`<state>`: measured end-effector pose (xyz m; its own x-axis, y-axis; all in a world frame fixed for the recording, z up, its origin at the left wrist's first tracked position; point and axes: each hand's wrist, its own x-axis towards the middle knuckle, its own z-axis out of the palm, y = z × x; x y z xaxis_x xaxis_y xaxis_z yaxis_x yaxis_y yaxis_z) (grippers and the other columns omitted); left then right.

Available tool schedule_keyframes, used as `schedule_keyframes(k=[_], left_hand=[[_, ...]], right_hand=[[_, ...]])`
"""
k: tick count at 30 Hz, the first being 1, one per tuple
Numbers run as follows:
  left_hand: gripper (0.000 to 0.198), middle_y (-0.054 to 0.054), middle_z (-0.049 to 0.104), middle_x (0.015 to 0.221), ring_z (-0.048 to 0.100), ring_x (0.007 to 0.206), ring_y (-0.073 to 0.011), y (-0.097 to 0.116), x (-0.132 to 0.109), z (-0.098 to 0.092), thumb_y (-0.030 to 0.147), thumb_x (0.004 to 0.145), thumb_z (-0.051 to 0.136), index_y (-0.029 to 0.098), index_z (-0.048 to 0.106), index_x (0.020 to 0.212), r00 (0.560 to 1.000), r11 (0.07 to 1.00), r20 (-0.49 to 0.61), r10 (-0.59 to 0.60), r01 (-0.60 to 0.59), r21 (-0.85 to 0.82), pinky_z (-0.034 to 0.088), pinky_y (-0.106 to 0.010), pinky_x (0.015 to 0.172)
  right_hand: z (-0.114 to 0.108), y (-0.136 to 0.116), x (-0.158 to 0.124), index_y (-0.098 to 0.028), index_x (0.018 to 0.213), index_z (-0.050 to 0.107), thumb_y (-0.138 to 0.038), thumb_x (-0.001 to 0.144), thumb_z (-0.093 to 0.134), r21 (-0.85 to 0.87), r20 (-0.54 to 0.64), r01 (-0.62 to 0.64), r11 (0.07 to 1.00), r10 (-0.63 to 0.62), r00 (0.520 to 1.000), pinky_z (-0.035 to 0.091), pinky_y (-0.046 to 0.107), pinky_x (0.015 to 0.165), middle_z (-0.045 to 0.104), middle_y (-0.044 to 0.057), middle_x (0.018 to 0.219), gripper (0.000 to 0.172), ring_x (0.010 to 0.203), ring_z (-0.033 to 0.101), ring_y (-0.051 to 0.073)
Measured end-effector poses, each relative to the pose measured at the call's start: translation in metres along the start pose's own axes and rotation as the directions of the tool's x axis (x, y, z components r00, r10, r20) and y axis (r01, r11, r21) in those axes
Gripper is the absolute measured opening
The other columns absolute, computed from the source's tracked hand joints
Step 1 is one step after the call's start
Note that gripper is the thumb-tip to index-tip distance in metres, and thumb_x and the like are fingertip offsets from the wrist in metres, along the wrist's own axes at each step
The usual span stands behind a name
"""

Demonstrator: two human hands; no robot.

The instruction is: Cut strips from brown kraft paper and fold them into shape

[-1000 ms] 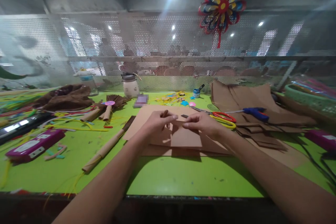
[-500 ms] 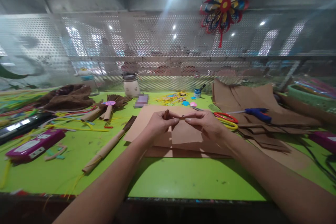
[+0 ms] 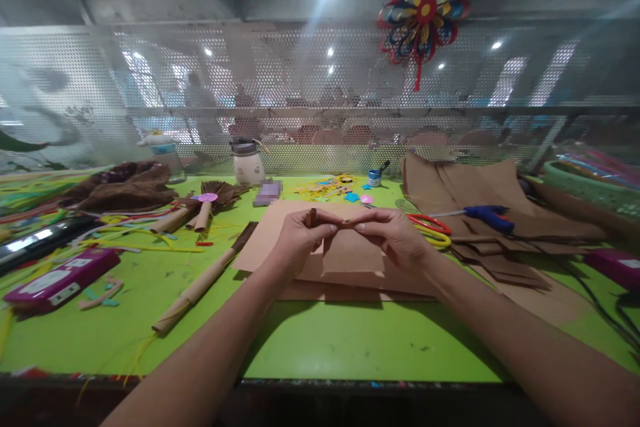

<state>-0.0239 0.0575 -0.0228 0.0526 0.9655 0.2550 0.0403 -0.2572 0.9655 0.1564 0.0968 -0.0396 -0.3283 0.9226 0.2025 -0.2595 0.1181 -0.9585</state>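
My left hand (image 3: 301, 235) and my right hand (image 3: 393, 230) meet above the middle of the table, each closed in a pinch. Between their fingertips is the narrow rolled or folded top edge of a brown paper piece (image 3: 353, 257). One end of the roll sticks up past my left index finger. Below the fingers hangs the flat part of that piece, in front of larger brown paper sheets (image 3: 263, 240) lying on the table. Red- and yellow-handled scissors (image 3: 430, 232) rest just beyond my right hand, their blades partly hidden.
A paper roll with a fringed end (image 3: 200, 290) lies left of my left forearm. Farther left is a purple power strip (image 3: 63, 280). To the right are a blue glue gun (image 3: 487, 217) with a trailing cord and stacked brown paper (image 3: 465, 183). A jar (image 3: 249, 163) stands at the back.
Both hands keep their pinch on the brown paper, with the fingers shifting only slightly. The whole view has slid a little, so things appear slightly farther left.
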Motion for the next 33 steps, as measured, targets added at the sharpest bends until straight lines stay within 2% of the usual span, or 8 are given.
schedule_keyframes(k=[4,7,10,13,16,21,30,33], left_hand=[[0.015,0.002,0.051,0.049,0.038,0.043,-0.0066,0.003,0.000,-0.002,0.022,0.066,0.066,0.012,0.070,0.076,0.998,1.000,0.061,0.003,-0.004,0.014,0.021,-0.022,0.044],[0.021,0.000,0.054,0.054,0.038,0.044,-0.0067,0.002,0.001,-0.003,0.034,0.072,0.065,0.012,0.065,0.072,0.995,0.999,0.089,-0.054,0.052,0.015,0.021,-0.022,0.044],[0.029,0.002,0.051,0.047,0.035,0.043,-0.0065,0.001,0.003,-0.002,0.041,0.073,0.067,0.014,0.060,0.069,0.988,0.990,0.101,-0.113,0.104,0.090,0.021,-0.022,0.044],[0.028,0.004,0.048,0.046,0.033,0.043,-0.0066,0.003,0.003,-0.001,0.041,0.074,0.067,0.015,0.059,0.070,0.974,0.980,0.161,-0.159,0.137,0.141,0.020,-0.023,0.045],[0.031,0.005,0.044,0.046,0.031,0.044,-0.0060,0.007,0.002,-0.002,0.041,0.073,0.068,0.014,0.058,0.062,0.960,0.971,0.199,-0.197,0.163,0.174,0.019,-0.024,0.046],[0.026,0.005,0.045,0.049,0.031,0.044,-0.0059,0.009,0.001,-0.004,0.039,0.072,0.069,0.014,0.063,0.070,0.945,0.954,0.192,-0.263,0.225,0.197,0.018,-0.024,0.046],[0.026,0.005,0.048,0.046,0.033,0.044,-0.0068,0.003,0.006,-0.005,0.039,0.070,0.070,0.014,0.064,0.071,0.953,0.941,0.135,-0.270,0.231,0.247,0.021,-0.023,0.046],[0.026,0.004,0.049,0.045,0.034,0.044,-0.0075,0.000,0.009,-0.006,0.039,0.070,0.069,0.014,0.064,0.069,0.956,0.931,0.124,-0.264,0.219,0.292,0.023,-0.024,0.047]], right_hand=[[0.001,0.000,-0.002,-0.021,0.064,0.075,-0.017,0.055,0.075,-0.020,-0.017,0.011,1.000,-0.011,1.000,0.042,0.029,0.067,0.067,0.002,0.068,0.010,0.067,0.056,0.013],[0.001,0.001,-0.002,-0.020,0.067,0.076,-0.018,0.055,0.076,-0.049,0.015,0.002,0.999,-0.001,1.000,0.039,0.027,0.058,0.065,0.001,0.063,0.012,0.058,0.052,0.011],[0.001,0.003,-0.002,-0.019,0.068,0.076,-0.019,0.057,0.076,-0.113,0.059,0.035,0.993,-0.028,0.998,0.038,0.026,0.053,0.063,0.000,0.057,0.011,0.052,0.049,0.010],[-0.001,0.005,-0.001,-0.019,0.068,0.076,-0.020,0.058,0.076,-0.188,0.062,0.097,0.977,-0.087,0.994,0.042,0.027,0.058,0.067,0.001,0.063,0.010,0.058,0.053,0.011],[-0.004,0.007,0.000,-0.020,0.072,0.077,-0.022,0.059,0.076,-0.222,0.080,0.118,0.968,-0.103,0.991,0.046,0.029,0.067,0.071,0.003,0.072,0.013,0.069,0.059,0.015],[-0.009,0.009,0.002,-0.021,0.073,0.077,-0.024,0.061,0.076,-0.252,0.115,0.128,0.959,-0.101,0.988,0.048,0.031,0.070,0.071,0.003,0.073,0.012,0.072,0.062,0.016],[-0.018,0.011,0.009,-0.018,0.084,0.075,-0.030,0.061,0.079,-0.251,0.173,0.030,0.968,0.014,0.985,0.048,0.034,0.077,0.072,0.006,0.083,0.026,0.078,0.063,0.017],[-0.021,0.010,0.010,-0.017,0.082,0.075,-0.031,0.061,0.079,-0.254,0.169,0.016,0.967,0.028,0.985,0.047,0.033,0.076,0.072,0.006,0.083,0.025,0.077,0.063,0.016]])
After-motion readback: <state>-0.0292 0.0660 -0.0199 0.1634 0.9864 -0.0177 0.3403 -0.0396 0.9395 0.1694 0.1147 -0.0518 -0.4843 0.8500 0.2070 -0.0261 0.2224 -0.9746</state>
